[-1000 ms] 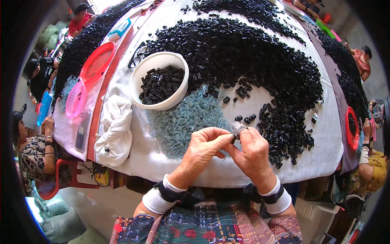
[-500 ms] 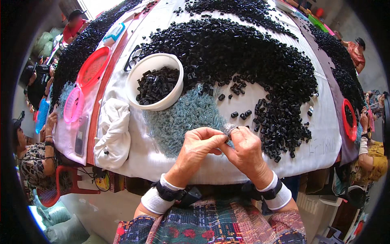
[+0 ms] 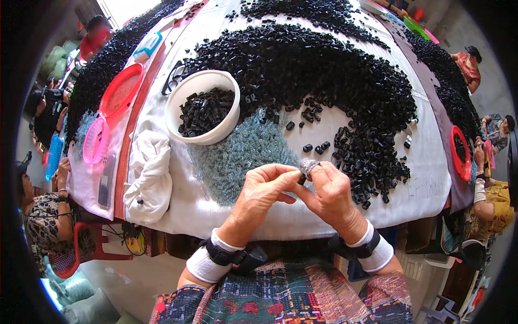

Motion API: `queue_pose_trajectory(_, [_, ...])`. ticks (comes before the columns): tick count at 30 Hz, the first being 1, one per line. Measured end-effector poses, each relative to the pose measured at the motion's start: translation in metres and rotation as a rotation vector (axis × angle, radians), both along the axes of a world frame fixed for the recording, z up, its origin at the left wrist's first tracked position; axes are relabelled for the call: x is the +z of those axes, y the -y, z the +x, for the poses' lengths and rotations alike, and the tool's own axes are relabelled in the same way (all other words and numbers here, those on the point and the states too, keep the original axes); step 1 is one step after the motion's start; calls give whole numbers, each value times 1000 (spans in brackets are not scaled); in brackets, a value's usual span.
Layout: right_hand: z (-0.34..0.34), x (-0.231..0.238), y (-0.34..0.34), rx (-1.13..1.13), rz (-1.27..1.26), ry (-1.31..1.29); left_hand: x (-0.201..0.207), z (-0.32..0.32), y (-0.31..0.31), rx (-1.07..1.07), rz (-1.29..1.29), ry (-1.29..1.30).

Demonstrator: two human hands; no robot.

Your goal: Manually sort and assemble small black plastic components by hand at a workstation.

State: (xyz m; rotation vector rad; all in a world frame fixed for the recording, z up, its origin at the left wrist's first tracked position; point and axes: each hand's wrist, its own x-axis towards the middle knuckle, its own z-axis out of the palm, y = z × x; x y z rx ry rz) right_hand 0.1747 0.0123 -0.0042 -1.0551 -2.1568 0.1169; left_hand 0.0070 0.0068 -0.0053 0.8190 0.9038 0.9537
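Above the near edge of the white cloth, both my hands meet with the fingertips pinched together. My left hand [image 3: 260, 195] is closed on a small black plastic piece [image 3: 301, 177], mostly hidden by the fingers. Against it, the thumb of my right hand [image 3: 333, 190] presses, while its curled fingers hold a silvery clump of small coil springs [image 3: 309, 167]. A heap of pale blue-grey coil springs [image 3: 237, 154] lies just beyond my hands. Loose black plastic caps [image 3: 356, 162] are scattered to the right of them.
Behind the springs stands a white bowl [image 3: 233, 120] of black parts. A large bank of black parts [image 3: 302, 65] curves across the table. At left lie a crumpled white cloth [image 3: 148, 178], a phone [image 3: 107, 181] and pink and red baskets [image 3: 96, 141]. People sit at both side tables.
My hands stay together, with only small finger shifts; the black piece shows a little more between the fingertips. The whole view has shifted slightly.
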Motion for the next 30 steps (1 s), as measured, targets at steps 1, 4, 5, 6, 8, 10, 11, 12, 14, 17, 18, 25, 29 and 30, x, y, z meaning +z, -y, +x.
queue_pose_trajectory(1, [0,0,-1,-17,35,-35,4,-1,-2,6,-71,51])
queue_pose_trajectory(4, [1,5,0,-42,90,-79,-2,-8,-6,-55,-155,132])
queue_pose_trajectory(5, [1,6,1,-39,93,-76,-3,-9,-6,-109,-190,168])
queue_pose_trajectory(6, [1,7,1,-37,96,-74,-5,-10,-5,-164,-226,203])
queue_pose_trajectory(8, [1,10,3,-35,79,-55,-6,-9,-4,-177,-220,227])
queue_pose_trajectory(10, [1,11,4,-34,60,-37,-4,-8,-3,-196,-179,231])
queue_pose_trajectory(11, [2,12,5,-23,59,-41,-3,-7,-2,-199,-179,229])
queue_pose_trajectory(12, [2,13,5,-12,57,-46,-2,-5,-1,-180,-121,168])
queue_pose_trajectory(14, [1,9,9,-10,41,-46,1,-4,0,-166,-66,101])
queue_pose_trajectory(17, [1,10,11,-20,24,-49,5,-4,-3,-209,-10,48])
queue_pose_trajectory(18, [1,11,12,-34,21,-54,5,-3,-4,-195,2,45])
queue_pose_trajectory(25, [1,-4,2,-68,-134,-41,-7,0,-16,-116,-38,-31])
queue_pose_trajectory(29, [13,9,-2,-100,-454,-440,-6,-9,-16,-176,-12,-90])
queue_pose_trajectory(30, [12,11,-2,-104,-456,-441,-6,-11,-15,-179,-15,-91])
